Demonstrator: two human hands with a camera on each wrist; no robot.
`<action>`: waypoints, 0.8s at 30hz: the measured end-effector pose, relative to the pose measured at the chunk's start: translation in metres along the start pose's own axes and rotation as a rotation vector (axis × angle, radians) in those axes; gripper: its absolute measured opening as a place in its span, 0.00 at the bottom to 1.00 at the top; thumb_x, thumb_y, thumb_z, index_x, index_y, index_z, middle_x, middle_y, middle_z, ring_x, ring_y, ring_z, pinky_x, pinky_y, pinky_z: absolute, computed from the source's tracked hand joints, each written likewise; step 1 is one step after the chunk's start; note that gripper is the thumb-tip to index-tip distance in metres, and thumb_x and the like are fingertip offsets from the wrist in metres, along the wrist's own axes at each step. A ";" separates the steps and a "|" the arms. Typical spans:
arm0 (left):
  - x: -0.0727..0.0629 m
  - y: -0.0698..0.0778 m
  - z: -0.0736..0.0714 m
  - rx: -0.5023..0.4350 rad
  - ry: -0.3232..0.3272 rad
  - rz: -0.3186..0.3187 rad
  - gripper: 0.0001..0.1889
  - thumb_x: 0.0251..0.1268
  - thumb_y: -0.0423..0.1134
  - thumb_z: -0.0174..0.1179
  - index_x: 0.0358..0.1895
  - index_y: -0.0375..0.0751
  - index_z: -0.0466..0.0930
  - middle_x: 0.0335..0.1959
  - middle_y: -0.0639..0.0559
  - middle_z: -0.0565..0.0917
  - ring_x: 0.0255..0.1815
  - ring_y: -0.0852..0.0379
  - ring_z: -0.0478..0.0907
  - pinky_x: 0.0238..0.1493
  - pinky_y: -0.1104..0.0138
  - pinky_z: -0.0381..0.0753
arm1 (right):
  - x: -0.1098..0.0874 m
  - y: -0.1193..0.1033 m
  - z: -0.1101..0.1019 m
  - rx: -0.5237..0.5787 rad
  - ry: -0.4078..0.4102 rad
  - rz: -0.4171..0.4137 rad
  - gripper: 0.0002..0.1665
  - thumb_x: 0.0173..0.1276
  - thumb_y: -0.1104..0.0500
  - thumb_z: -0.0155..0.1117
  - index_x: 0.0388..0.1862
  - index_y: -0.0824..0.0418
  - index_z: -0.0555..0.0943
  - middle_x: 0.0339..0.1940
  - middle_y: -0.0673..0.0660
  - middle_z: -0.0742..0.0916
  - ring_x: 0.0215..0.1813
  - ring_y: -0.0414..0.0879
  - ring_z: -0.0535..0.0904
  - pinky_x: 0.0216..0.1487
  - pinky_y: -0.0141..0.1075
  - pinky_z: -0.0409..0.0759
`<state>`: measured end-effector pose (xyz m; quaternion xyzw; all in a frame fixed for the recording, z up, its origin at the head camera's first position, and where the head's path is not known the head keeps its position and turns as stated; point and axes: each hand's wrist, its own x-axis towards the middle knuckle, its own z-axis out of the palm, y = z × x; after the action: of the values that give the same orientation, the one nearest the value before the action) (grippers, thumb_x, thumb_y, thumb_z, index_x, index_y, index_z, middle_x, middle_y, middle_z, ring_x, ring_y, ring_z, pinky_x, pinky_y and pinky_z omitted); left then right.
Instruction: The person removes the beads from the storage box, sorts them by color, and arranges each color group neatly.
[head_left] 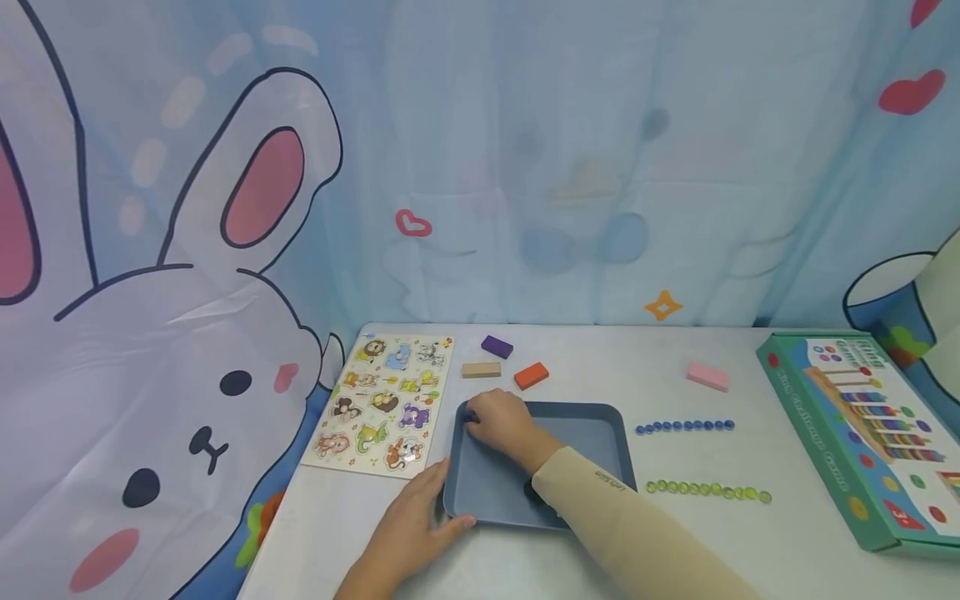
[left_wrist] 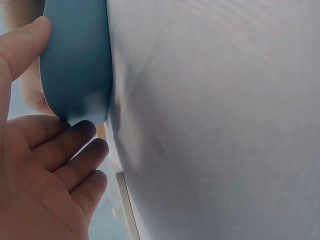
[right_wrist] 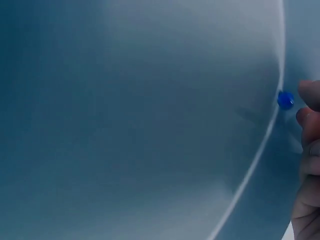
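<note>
My left hand [head_left: 412, 525] rests at the near-left corner of a blue-grey tray [head_left: 487, 500], thumb against the near rim and the other fingers loosely bent along the left side. In the left wrist view its fingers [left_wrist: 65, 150] touch the tray wall [left_wrist: 80, 55] without wrapping round it. My right hand [head_left: 506, 425] reaches inside the far-left corner of the tray. There, in the right wrist view, a shiny blue bead [right_wrist: 285, 100] lies at the edge of the tray floor. The right fingertips [right_wrist: 305, 117] stand just apart from the bead, with a small gap visible.
Right of the tray lie a row of blue beads [head_left: 686, 427] and a row of yellow-green beads [head_left: 708, 489]. Purple [head_left: 497, 347], wooden [head_left: 481, 369], orange [head_left: 531, 376] and pink [head_left: 708, 377] blocks lie behind. An animal puzzle board [head_left: 382, 404] and a green game box [head_left: 862, 433] flank them.
</note>
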<state>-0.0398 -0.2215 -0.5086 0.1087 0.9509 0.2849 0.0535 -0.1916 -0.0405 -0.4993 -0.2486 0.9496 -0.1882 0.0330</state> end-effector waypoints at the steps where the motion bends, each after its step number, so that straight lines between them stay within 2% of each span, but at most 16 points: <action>1: 0.000 0.000 0.000 -0.002 -0.001 -0.001 0.55 0.61 0.75 0.62 0.83 0.41 0.60 0.80 0.44 0.69 0.80 0.42 0.67 0.80 0.44 0.68 | 0.000 -0.001 0.001 -0.005 -0.004 0.002 0.12 0.67 0.51 0.76 0.45 0.55 0.92 0.36 0.49 0.94 0.31 0.38 0.84 0.37 0.34 0.87; 3: 0.000 0.001 0.001 0.000 -0.004 0.001 0.55 0.62 0.74 0.61 0.83 0.41 0.60 0.81 0.44 0.69 0.81 0.42 0.67 0.80 0.44 0.68 | 0.000 -0.001 0.001 -0.016 -0.007 0.008 0.11 0.66 0.52 0.77 0.44 0.56 0.92 0.33 0.49 0.93 0.26 0.37 0.79 0.32 0.32 0.84; 5: 0.001 0.001 0.001 0.000 -0.007 0.003 0.55 0.62 0.74 0.62 0.83 0.41 0.60 0.81 0.44 0.69 0.81 0.42 0.67 0.80 0.44 0.68 | -0.001 -0.002 0.002 -0.024 -0.005 0.016 0.11 0.66 0.52 0.77 0.44 0.56 0.92 0.33 0.49 0.93 0.26 0.36 0.77 0.33 0.32 0.84; 13: 0.002 0.001 0.003 0.009 -0.003 0.008 0.54 0.62 0.74 0.62 0.82 0.42 0.60 0.80 0.45 0.69 0.81 0.43 0.67 0.80 0.45 0.69 | 0.001 -0.001 0.006 -0.034 -0.017 0.002 0.09 0.67 0.53 0.76 0.43 0.55 0.92 0.34 0.49 0.93 0.29 0.37 0.81 0.39 0.35 0.89; 18: 0.002 0.000 0.003 0.005 -0.006 0.002 0.55 0.61 0.75 0.62 0.82 0.41 0.60 0.80 0.44 0.69 0.80 0.42 0.67 0.80 0.44 0.69 | -0.003 -0.001 0.002 -0.020 0.001 0.002 0.11 0.67 0.52 0.77 0.44 0.55 0.92 0.39 0.50 0.94 0.39 0.42 0.90 0.44 0.37 0.91; 21: 0.002 -0.001 0.002 0.006 -0.007 -0.002 0.55 0.61 0.74 0.62 0.82 0.40 0.60 0.80 0.43 0.69 0.80 0.41 0.68 0.80 0.44 0.69 | -0.009 0.001 -0.005 0.001 0.015 0.012 0.12 0.66 0.52 0.77 0.45 0.54 0.92 0.42 0.50 0.95 0.46 0.44 0.92 0.48 0.39 0.92; 24: 0.001 -0.002 0.001 0.016 -0.003 -0.005 0.55 0.62 0.74 0.63 0.82 0.40 0.60 0.80 0.43 0.70 0.80 0.41 0.68 0.80 0.44 0.69 | -0.015 0.003 -0.014 0.024 0.037 0.015 0.12 0.65 0.52 0.77 0.45 0.54 0.93 0.42 0.49 0.95 0.44 0.43 0.91 0.47 0.39 0.92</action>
<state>-0.0407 -0.2222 -0.5102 0.1071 0.9533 0.2771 0.0549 -0.1826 -0.0259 -0.4877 -0.2377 0.9495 -0.2039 0.0197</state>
